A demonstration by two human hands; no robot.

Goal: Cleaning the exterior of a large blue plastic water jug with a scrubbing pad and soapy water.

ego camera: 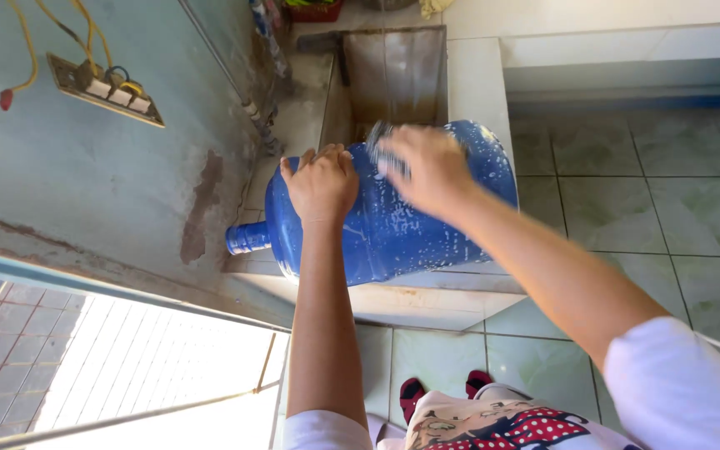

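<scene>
Tiled ledge (477,83) w/ blue jug (393,225); wall socket (110,87) nearby.

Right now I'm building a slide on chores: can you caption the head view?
Left hand steadies a soapy blue water jug lying on a tiled ledge while the right hand scrubs it.

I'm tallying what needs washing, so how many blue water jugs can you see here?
1. The jug lies on its side on the tiled ledge, neck toward the wall, under the left hand and right hand. Others could be out of view.
</scene>
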